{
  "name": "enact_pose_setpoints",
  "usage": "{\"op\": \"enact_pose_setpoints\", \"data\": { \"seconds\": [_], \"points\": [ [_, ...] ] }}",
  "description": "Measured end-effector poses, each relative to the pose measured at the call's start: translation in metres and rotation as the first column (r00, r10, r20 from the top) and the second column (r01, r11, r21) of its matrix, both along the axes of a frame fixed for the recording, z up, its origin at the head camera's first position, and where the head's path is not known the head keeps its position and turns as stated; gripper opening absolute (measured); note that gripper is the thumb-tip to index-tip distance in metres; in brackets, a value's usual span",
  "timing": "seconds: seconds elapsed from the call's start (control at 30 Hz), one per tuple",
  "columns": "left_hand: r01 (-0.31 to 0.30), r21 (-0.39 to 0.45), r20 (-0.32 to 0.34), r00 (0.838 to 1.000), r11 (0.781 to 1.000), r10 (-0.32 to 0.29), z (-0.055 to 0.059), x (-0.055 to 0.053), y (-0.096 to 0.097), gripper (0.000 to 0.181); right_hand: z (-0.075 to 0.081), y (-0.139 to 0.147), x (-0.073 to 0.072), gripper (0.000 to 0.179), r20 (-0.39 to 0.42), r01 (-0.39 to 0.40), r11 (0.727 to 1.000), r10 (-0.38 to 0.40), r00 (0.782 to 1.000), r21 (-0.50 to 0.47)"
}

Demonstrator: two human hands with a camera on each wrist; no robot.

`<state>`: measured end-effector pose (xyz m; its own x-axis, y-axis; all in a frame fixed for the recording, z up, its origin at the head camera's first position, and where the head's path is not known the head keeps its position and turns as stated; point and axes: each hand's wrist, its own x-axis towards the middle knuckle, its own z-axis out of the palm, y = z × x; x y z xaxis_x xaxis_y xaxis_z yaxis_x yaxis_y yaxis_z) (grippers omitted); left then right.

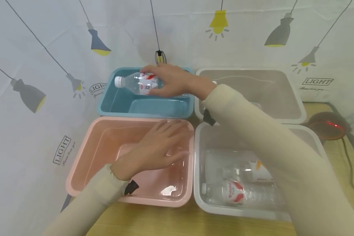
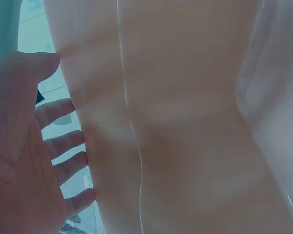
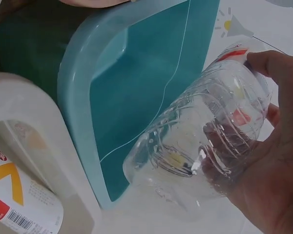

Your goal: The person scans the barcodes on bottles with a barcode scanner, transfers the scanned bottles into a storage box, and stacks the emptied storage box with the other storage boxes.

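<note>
My right hand (image 1: 175,80) grips a clear plastic bottle (image 1: 132,84) around its labelled middle, above the blue basin (image 1: 156,113) at the back left. The bottle lies sideways, its white cap pointing left, and appears see-through with no drink visible in it. In the right wrist view, its ribbed lower half (image 3: 195,122) overlaps the blue basin's wall, with fingers and thumb around the far part. Over the pink basin (image 1: 129,200) at the front left, my left hand (image 1: 153,147) holds nothing, fingers extended. The left wrist view shows its fingertips (image 2: 78,202) overlapping the pink wall's edge.
At the front right, a white basin (image 1: 197,183) holds clear bottles, including a red-labelled one (image 1: 235,191). A beige basin (image 1: 295,98) stands behind it; a bottle with an orange-marked label (image 3: 24,195) lies inside. A dark round device (image 1: 327,126) with a cord sits far right.
</note>
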<state>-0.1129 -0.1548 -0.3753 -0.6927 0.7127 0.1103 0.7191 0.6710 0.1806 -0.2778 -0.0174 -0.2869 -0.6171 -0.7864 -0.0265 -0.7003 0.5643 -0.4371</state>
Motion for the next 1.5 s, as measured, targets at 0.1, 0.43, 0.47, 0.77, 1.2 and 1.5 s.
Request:
{"op": "enact_pose_setpoints", "data": {
  "seconds": [0.1, 0.43, 0.47, 0.77, 1.2, 1.5],
  "points": [
    [-0.007, 0.002, 0.018, 1.0, 1.0, 0.007, 0.0, 0.001, 0.0, 0.061, 0.0, -0.002, 0.002, 0.071, 0.011, 0.017, 1.0, -0.018, 1.0, 0.022],
    [0.016, 0.004, -0.003, 1.0, 1.0, -0.016, -0.002, 0.001, 0.003, 0.06, -0.002, -0.002, 0.006, 0.074, 0.026, 0.017, 0.999, -0.018, 1.0, 0.04],
    [0.02, 0.004, -0.009, 1.0, 1.0, -0.02, -0.002, 0.0, 0.003, 0.06, -0.002, -0.001, 0.007, 0.074, 0.028, 0.016, 0.999, -0.017, 0.999, 0.041],
    [0.035, 0.003, -0.052, 0.998, 0.999, -0.035, -0.002, -0.001, 0.005, 0.059, -0.003, 0.016, 0.011, 0.065, 0.02, 0.012, 0.996, -0.014, 1.0, 0.091],
    [0.025, -0.006, 0.0, 1.0, 1.0, -0.025, 0.001, 0.0, -0.001, 0.062, -0.009, 0.084, 0.052, 0.054, -0.045, 0.041, 0.996, -0.037, 0.998, 0.084],
    [0.005, -0.008, 0.047, 0.999, 1.0, -0.005, 0.005, 0.002, -0.004, 0.063, -0.016, 0.135, 0.099, 0.041, -0.125, 0.058, 0.996, -0.049, 0.991, 0.065]
  ]
}}
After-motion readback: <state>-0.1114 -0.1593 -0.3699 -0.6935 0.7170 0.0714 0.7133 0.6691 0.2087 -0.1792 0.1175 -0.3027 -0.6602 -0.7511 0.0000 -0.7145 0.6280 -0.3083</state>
